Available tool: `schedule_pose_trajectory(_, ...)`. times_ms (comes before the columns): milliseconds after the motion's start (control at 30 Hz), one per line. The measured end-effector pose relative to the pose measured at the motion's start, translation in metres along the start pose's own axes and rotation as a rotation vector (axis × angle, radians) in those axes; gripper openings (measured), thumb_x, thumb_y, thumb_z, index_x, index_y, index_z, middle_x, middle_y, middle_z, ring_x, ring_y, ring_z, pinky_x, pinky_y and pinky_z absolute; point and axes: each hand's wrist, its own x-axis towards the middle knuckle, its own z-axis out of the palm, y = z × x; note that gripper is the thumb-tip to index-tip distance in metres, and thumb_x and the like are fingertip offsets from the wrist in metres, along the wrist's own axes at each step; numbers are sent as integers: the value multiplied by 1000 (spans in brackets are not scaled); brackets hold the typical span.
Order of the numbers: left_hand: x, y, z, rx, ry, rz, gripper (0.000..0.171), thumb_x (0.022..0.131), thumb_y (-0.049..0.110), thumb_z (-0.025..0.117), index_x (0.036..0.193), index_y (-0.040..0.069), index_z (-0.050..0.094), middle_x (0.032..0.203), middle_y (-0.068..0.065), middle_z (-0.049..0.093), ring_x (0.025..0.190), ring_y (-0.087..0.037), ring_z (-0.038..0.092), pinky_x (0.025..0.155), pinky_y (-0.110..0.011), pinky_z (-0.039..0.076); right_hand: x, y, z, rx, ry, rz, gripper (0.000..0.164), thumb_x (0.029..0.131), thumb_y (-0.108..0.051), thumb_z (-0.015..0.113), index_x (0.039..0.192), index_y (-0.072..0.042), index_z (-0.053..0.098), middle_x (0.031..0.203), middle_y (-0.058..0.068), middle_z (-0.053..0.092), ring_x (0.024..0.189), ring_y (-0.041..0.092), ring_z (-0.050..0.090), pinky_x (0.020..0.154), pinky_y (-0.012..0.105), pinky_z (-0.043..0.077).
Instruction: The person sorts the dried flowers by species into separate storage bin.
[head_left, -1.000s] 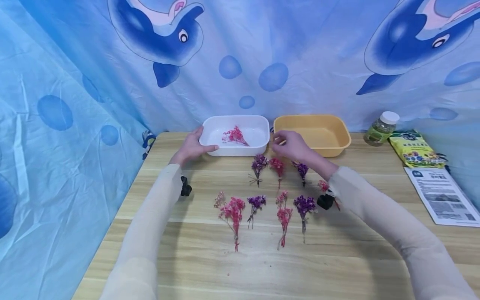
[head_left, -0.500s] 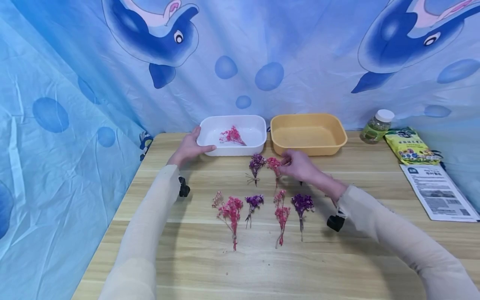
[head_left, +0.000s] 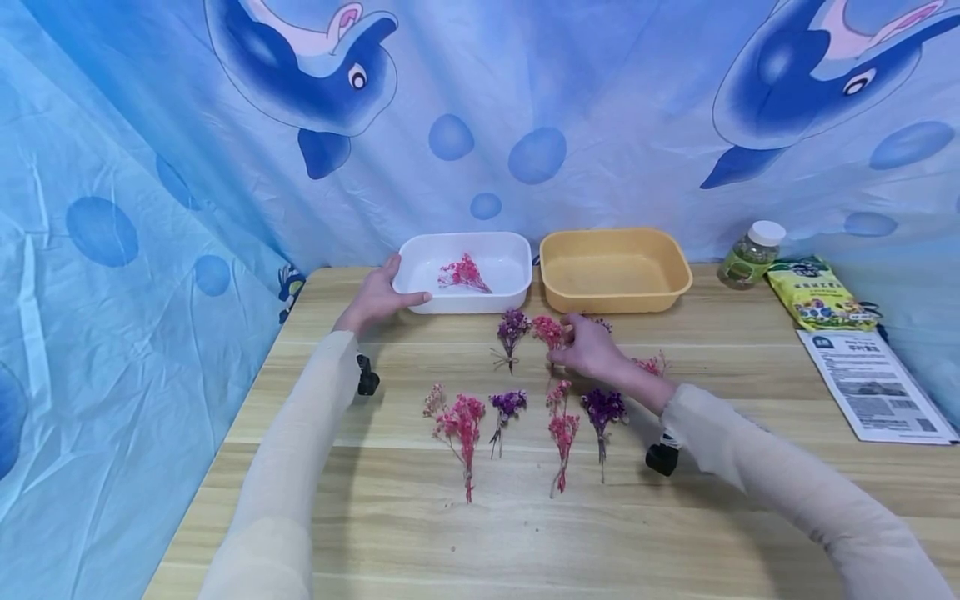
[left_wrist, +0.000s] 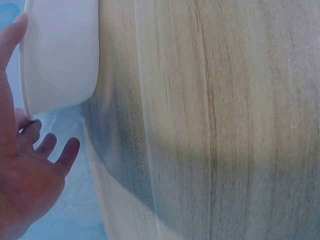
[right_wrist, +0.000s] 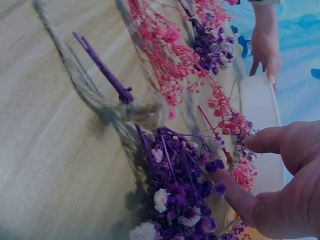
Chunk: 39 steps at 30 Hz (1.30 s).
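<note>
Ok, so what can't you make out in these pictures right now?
- Head view: most of a purple bunch, hidden behind the right hand.
- Head view: the finer text on the paper sheet, too small to read.
- Left wrist view: the rest of the white tray, cut off by the top edge.
- Right wrist view: details of the twine tie, blurred.

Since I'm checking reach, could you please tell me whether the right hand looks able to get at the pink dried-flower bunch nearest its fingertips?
Probably yes: the right hand is right at the pink dried-flower bunch, and no other object appears to lie over the blossoms.
</note>
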Motion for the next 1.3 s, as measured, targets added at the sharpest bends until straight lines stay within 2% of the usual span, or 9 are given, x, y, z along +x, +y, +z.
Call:
schedule_pose_trajectory(100, 0, 0, 0, -11, -1, 0, 114, 83, 41, 82, 159, 1, 6, 165, -18, 5, 151, -31, 7, 121, -42, 10, 2, -1, 3, -16, 24, 16, 77, 82, -15, 80, 141, 13, 40, 112, 26, 63, 80, 27, 67, 80, 43, 57)
schedule_pose_trajectory(233, 0, 0, -1, -26, -1, -6, 114, 83, 41, 82, 159, 2, 6, 165, -17, 5, 151, -30, 6, 121, -42, 10, 6, -3, 6, -47, 46, 26, 80, 80, -18, 81, 142, 13, 41, 117, 28, 62, 96, 36, 63, 89, 49, 53)
schedule_pose_trajectory(300, 0, 0, -1, -31, -2, -10, 114, 83, 41, 82, 159, 2, 6, 165, -17, 5, 151, -30, 6, 121, -42, 10, 8, -3, 7, -58, 45, 35, 82, 80, -18, 82, 142, 13, 40, 119, 28, 61, 98, 36, 61, 93, 50, 51)
schedule_pose_trajectory(567, 0, 2, -1, -38, 9, -10, 115, 82, 41, 83, 159, 1, 7, 165, -17, 6, 151, -29, 6, 121, -41, 10, 18, -7, 14, -92, 45, 78, 83, 79, -17, 84, 144, 12, 39, 99, 22, 68, 59, 21, 61, 84, 42, 56)
schedule_pose_trajectory(833, 1, 0, 0, -42, 4, -9, 115, 81, 40, 83, 159, 1, 8, 165, -17, 6, 151, -30, 7, 121, -41, 10, 22, -7, 18, -122, 47, 120, 73, 77, -11, 81, 138, 10, 46, 99, 20, 67, 61, 20, 63, 73, 37, 57)
schedule_pose_trajectory(933, 1, 0, 0, -36, 3, -4, 115, 81, 41, 83, 159, 0, 8, 165, -18, 6, 151, -30, 6, 121, -41, 10, 23, -6, 18, -85, 45, 127, 69, 76, -4, 79, 136, 9, 47, 100, 21, 67, 58, 19, 65, 66, 33, 59)
schedule_pose_trajectory(1067, 1, 0, 0, -33, 2, -3, 115, 82, 41, 83, 158, 0, 7, 165, -18, 6, 151, -30, 6, 121, -41, 9, 22, -5, 17, -4, 28, 138, 66, 77, 3, 74, 137, 9, 46, 92, 19, 68, 54, 19, 66, 52, 29, 58)
schedule_pose_trajectory(1300, 1, -1, 1, -24, 4, 1, 114, 83, 41, 82, 158, 0, 6, 165, -19, 5, 151, -31, 5, 121, -42, 9, 19, -1, 17, 58, 30, 132, 76, 78, 6, 70, 147, 9, 37, 77, 13, 69, 51, 20, 66, 50, 30, 58)
